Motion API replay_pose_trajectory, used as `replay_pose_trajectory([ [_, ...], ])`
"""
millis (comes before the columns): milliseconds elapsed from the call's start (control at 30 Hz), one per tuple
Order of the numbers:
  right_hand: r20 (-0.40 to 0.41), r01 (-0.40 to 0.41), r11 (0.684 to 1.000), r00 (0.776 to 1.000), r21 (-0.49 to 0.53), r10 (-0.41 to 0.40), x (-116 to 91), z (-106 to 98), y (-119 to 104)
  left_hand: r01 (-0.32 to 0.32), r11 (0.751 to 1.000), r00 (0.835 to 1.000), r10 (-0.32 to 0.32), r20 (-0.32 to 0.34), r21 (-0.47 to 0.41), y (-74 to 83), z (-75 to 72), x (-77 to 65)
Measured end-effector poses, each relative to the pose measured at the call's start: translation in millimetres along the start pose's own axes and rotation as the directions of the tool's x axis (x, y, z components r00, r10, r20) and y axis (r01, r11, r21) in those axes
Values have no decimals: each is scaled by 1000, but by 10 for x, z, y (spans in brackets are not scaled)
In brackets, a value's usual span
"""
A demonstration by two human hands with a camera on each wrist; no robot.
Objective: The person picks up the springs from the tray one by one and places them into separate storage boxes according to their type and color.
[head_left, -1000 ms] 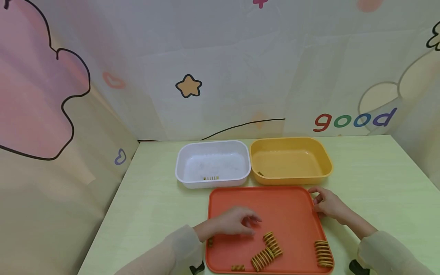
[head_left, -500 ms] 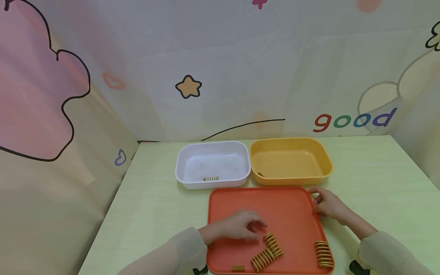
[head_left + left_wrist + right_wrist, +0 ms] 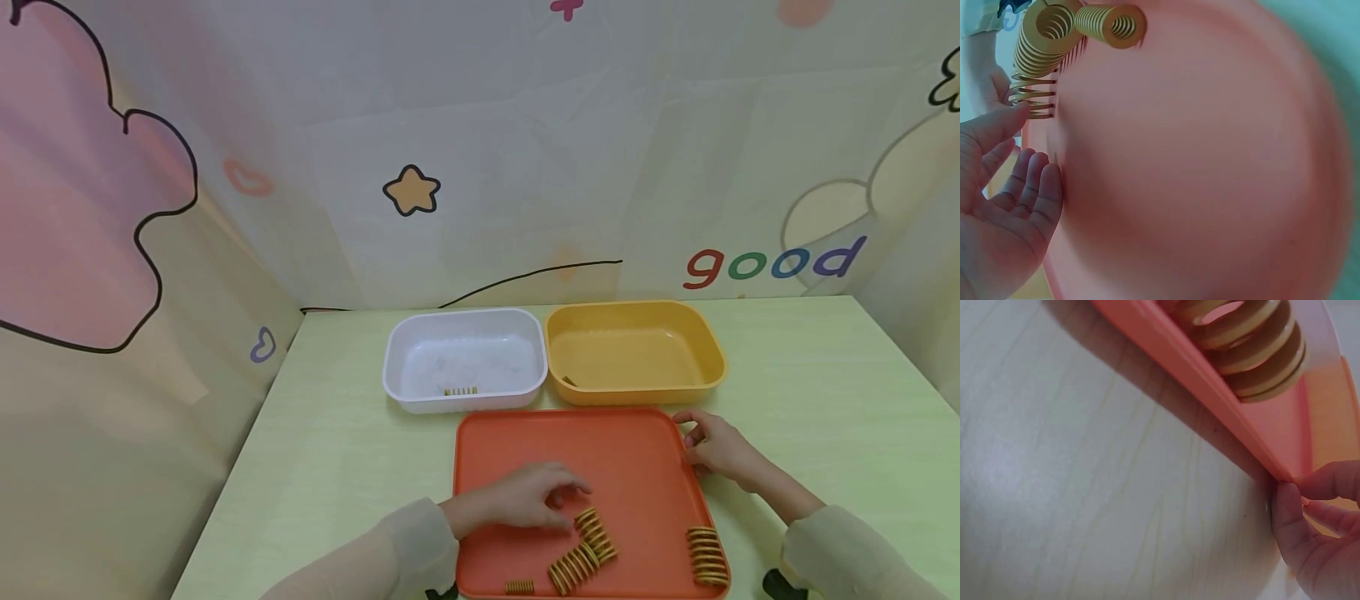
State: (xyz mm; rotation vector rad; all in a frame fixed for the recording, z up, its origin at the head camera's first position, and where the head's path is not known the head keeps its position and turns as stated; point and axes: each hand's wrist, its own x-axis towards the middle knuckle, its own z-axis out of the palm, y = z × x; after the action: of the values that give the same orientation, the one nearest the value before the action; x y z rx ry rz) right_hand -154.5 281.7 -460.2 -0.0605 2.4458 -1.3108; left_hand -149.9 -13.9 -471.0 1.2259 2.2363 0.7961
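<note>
My left hand (image 3: 534,497) hovers over the orange tray (image 3: 525,442), fingers loosely bent and nothing between them. Just beyond its thumb, two thick gold coil springs meet at an angle: the upper spring (image 3: 595,534) and the lower spring (image 3: 573,568). In the left wrist view the thumb tip overlaps a thinner-looking coil spring (image 3: 1034,97). My right hand (image 3: 722,450) pinches the tray's right rim near its far corner, thumb and finger on the edge (image 3: 1275,472). Another large spring (image 3: 707,556) lies along the tray's right side, and a small spring (image 3: 519,587) by its front edge.
Behind the tray, a white bin (image 3: 465,315) with a small spring (image 3: 460,391) stands beside a yellow bin (image 3: 637,396) with a small piece (image 3: 569,381) in it. All rest on a pale wooden table (image 3: 330,467) before a printed cloth backdrop (image 3: 495,217).
My left hand has drifted right and slightly toward me, closer to the two middle springs. Its sleeve now covers the small spring at the tray's left edge. My right hand stays on the rim.
</note>
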Motion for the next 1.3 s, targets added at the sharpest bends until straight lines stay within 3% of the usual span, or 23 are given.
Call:
replay_pose_trajectory([
  [567,-3,2,1000,1000,-7,-2,-2,3,3,-82,983,995,72,66,163,98,31,89],
  [1300,-2,8,1000,1000,-4,-8,8,6,10,-46,997,997,42,64,54,62,45,102],
])
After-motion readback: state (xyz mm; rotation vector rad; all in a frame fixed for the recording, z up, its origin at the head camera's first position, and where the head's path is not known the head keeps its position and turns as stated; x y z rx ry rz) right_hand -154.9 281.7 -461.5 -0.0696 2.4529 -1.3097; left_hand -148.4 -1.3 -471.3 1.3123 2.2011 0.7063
